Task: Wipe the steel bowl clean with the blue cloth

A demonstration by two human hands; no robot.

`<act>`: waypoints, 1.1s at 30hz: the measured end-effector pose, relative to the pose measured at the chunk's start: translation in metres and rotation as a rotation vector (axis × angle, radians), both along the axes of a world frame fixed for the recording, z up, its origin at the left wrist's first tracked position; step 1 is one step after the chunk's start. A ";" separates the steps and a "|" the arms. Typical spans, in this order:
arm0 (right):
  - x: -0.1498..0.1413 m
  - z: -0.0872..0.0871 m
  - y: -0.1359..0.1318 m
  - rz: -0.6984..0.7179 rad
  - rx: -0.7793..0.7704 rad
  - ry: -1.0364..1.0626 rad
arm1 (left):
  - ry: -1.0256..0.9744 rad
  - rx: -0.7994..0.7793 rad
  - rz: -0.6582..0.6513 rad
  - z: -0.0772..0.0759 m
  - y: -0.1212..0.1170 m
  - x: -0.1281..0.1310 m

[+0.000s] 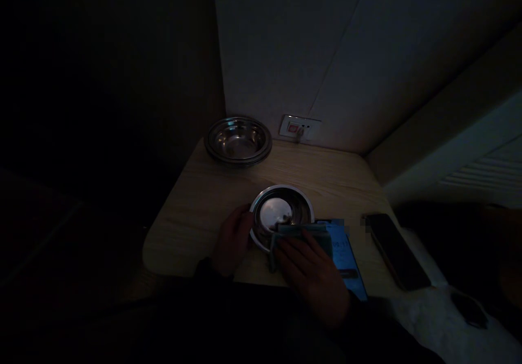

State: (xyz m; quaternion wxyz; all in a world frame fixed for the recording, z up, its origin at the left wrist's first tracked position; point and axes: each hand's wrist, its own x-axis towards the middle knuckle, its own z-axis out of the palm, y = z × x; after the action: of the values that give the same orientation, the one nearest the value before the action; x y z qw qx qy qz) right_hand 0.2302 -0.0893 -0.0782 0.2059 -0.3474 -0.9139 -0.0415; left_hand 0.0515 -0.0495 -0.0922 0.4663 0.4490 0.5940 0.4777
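A shiny round metal bowl [281, 192] rests on a small wooden table. My left hand [233, 240] grips its left rim, with the thumb near the edge. Over the bowl's near right side lies a folded greenish-blue cloth [324, 238]. My right hand [312, 274] holds that cloth against the bowl, fingers laid along it. Right beside this hand is a phone with a lit blue screen [346, 260], partly covered by the cloth and hand. The dim light hides the finer detail of the fingers.
Several stacked metal bowls [238, 146] stand at the table's [326, 171] back left corner. A dark phone [395, 250] lies along the right edge. A wall socket with a red switch [299, 127] is behind the table. Whitish fabric [432, 320] shows at lower right.
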 end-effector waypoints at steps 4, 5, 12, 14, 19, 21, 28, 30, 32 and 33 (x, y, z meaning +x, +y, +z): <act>0.002 0.004 -0.001 0.007 -0.015 0.000 | 0.131 0.035 0.054 0.001 -0.005 -0.003; 0.004 0.005 -0.001 0.014 -0.018 -0.007 | 0.172 0.061 0.074 0.001 -0.006 -0.004; 0.010 0.006 0.002 0.011 -0.019 -0.043 | 0.287 0.147 0.086 0.002 -0.009 -0.004; 0.008 0.003 0.001 0.009 -0.014 -0.045 | 0.307 0.157 0.079 0.001 -0.009 -0.004; -0.004 -0.003 0.002 -0.011 -0.007 0.027 | 0.345 0.181 -0.002 -0.001 -0.004 -0.005; -0.009 -0.004 0.002 -0.018 -0.005 0.069 | 0.370 0.200 -0.014 0.000 -0.002 -0.007; -0.017 0.000 0.004 -0.004 -0.052 0.138 | 0.377 0.229 0.048 0.004 0.005 -0.011; -0.021 -0.001 0.005 -0.011 -0.052 0.142 | 0.348 0.215 0.077 0.003 0.006 -0.010; -0.025 -0.002 0.006 -0.015 -0.052 0.147 | 0.334 0.201 0.086 0.000 0.005 -0.010; -0.025 -0.002 0.007 -0.011 -0.048 0.152 | 0.332 0.192 0.080 -0.001 0.005 -0.010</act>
State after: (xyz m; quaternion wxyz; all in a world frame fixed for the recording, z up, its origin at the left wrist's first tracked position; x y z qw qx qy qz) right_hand 0.2050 -0.0825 -0.0800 0.2659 -0.3593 -0.8945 0.0056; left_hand 0.0417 -0.0450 -0.0930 0.2976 0.5403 0.6317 0.4695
